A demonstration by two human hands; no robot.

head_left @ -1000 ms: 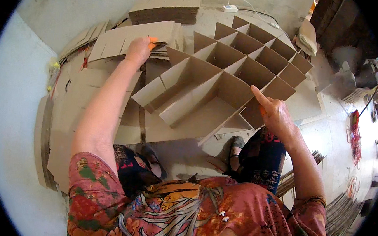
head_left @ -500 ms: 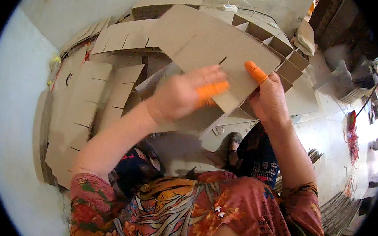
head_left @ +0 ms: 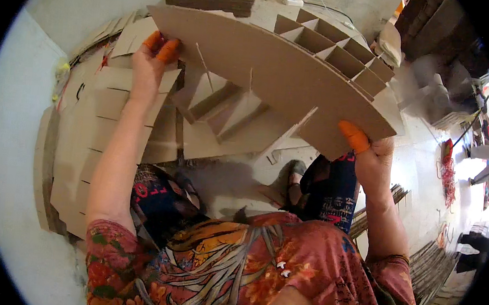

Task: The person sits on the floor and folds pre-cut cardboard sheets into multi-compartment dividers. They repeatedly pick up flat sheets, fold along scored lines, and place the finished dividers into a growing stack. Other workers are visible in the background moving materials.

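Note:
A long brown cardboard divider strip [head_left: 274, 58] with slots along its near edge spans the space between my hands. My left hand [head_left: 151, 61], orange covers on its fingertips, grips the strip's left end. At the right end my right hand [head_left: 373, 158] holds it, the thumb in an orange cover lying on the board's face. Beneath the strip other cardboard pieces [head_left: 230, 109] stand at angles; whether they sit in its slots I cannot tell. Just behind it is an assembled cardboard grid [head_left: 344, 60] with several open cells.
Slotted cardboard sheets [head_left: 96, 119] are piled at the left, by the wall. Another cardboard stack [head_left: 212, 3] lies at the back, near a white power strip [head_left: 293, 1]. Red cord [head_left: 447, 175] hangs at the right, and bundled cardboard strips [head_left: 431, 273] lie on the floor.
My left hand has moved left and away to the strip's far end; my right hand has moved slightly right and nearer. The strip now stretches wide between them, tilted up.

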